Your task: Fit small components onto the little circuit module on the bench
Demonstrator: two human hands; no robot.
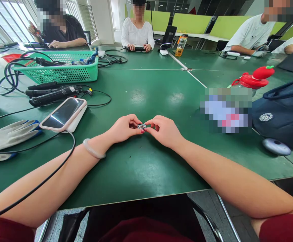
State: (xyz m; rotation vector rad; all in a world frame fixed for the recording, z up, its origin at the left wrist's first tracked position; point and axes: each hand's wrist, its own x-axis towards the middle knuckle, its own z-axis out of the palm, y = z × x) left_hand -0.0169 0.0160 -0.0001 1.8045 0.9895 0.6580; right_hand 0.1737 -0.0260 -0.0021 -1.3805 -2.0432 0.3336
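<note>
My left hand [123, 129] and my right hand [164, 131] meet over the green table [146, 168], both pinched on a small dark metallic part [141, 126] held between their fingertips just above the tabletop. A pale bangle [94, 150] circles my left wrist. Both forearms rest on the table near its front edge. A black cable [60, 161] crosses over my left forearm.
A phone on a white block [65, 114] and black handheld devices [53, 94] lie to the left, with a green basket [58, 69] behind and work gloves [7, 136] at far left. A dark bag [284, 114], red bottle [252, 79] and mouse [276, 146] sit right. Other people sit at the far side.
</note>
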